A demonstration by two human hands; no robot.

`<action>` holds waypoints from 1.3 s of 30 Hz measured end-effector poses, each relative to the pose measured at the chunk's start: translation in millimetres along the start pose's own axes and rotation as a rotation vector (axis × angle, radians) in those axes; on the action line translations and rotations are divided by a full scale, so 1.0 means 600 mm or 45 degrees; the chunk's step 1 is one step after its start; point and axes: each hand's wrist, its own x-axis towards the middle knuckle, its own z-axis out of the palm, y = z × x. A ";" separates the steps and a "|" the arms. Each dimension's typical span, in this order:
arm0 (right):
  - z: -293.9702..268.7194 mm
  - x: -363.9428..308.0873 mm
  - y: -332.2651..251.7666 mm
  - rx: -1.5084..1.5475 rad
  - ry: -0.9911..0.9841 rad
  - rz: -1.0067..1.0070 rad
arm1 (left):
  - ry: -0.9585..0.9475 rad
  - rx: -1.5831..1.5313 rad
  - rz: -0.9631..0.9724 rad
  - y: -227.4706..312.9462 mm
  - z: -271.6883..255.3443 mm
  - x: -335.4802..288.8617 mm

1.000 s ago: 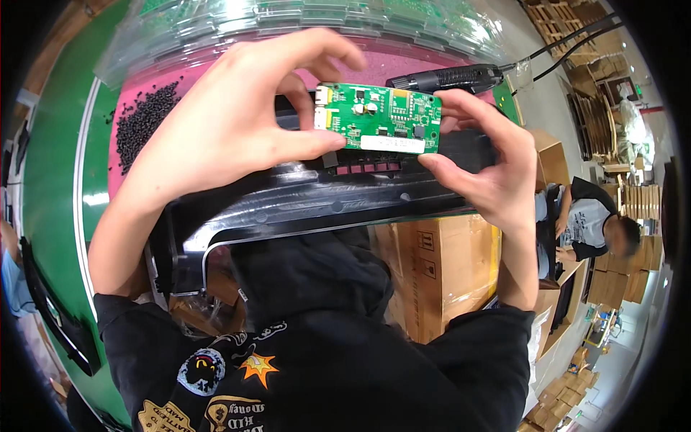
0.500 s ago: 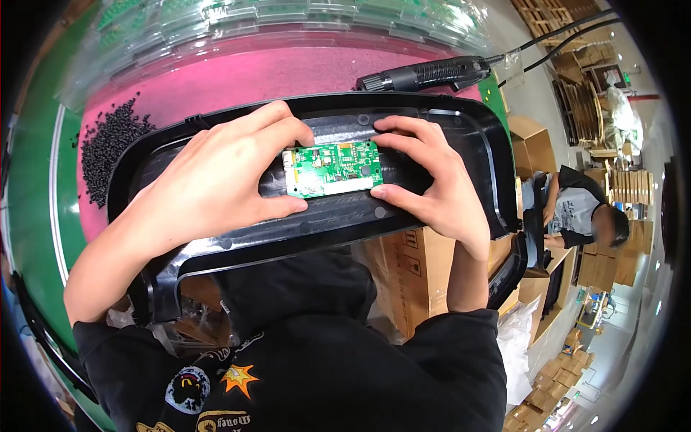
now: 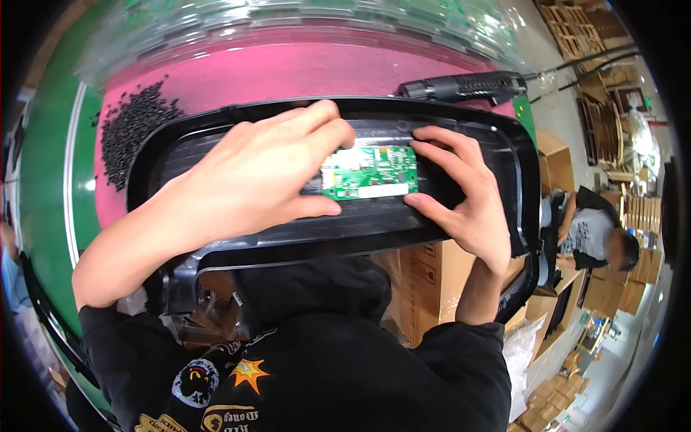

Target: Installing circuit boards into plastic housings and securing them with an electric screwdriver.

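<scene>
A green circuit board (image 3: pixel 389 173) lies level over the middle of a shallow black plastic housing (image 3: pixel 237 234) with raised edges. My left hand (image 3: pixel 266 169) grips the board's left end, its thumb at the near edge and bent fingers at the far edge. At the opposite end, my right hand (image 3: pixel 468 187) holds the board's corners between thumb and fingers. Whether the board rests on the housing floor or is held just above it, I cannot tell.
Beyond the housing lies a pink mat (image 3: pixel 266 68) with a heap of small black screws (image 3: pixel 137 129) at left. A black electric screwdriver (image 3: pixel 464 88) with a cable lies at far right. Clear plastic trays (image 3: pixel 302 25) line the back. Cardboard boxes (image 3: pixel 450 277) and a seated person (image 3: pixel 594 227) are rightward.
The whole view has shifted, so the housing, board and screwdriver appear farther right. Both hands keep their grip on the board, with little change in their pose.
</scene>
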 end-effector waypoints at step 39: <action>-0.088 0.153 0.043 0.917 0.675 -0.098 | 0.739 0.270 -0.386 -0.089 -0.123 -0.167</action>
